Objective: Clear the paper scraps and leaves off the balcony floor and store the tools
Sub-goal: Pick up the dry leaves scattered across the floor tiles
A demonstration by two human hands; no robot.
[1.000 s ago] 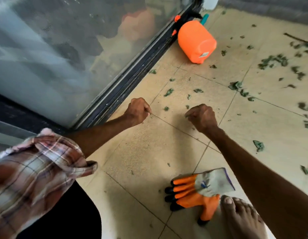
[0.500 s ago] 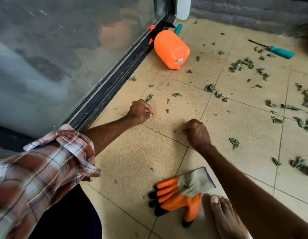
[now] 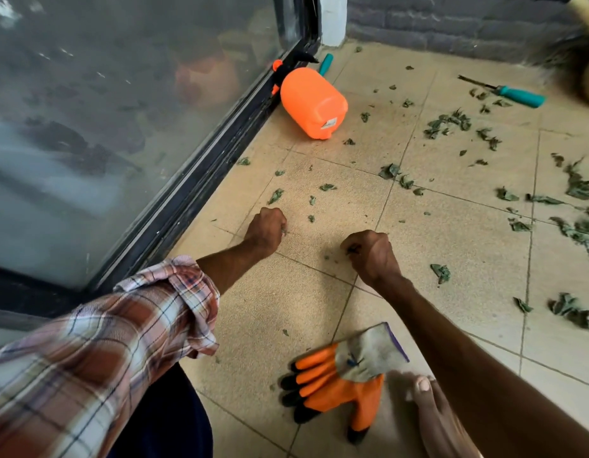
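Note:
Green leaf scraps [image 3: 446,124] lie scattered over the beige tiled floor [image 3: 468,239], thickest toward the right. My left hand [image 3: 266,230] is curled low over the tiles near the door track, with a bit of leaf showing at its fingertips. My right hand [image 3: 371,252] is also curled just above the floor, pinching small dark leaf bits. An orange sprayer bottle [image 3: 313,103] lies on its side by the door. A teal-handled tool [image 3: 517,94] lies at the far right. Orange and grey work gloves [image 3: 342,375] lie near my bare foot [image 3: 431,408].
A glass sliding door with a black track [image 3: 200,190] runs along the left. A grey brick wall [image 3: 451,24] closes the far side. A broom head [image 3: 583,61] shows at the top right corner. Another teal handle [image 3: 326,64] lies behind the sprayer.
The view has tilted up and swung right, showing more floor, the teal tool and the broom. My right hand has drawn back toward me; my left hand stays near the track.

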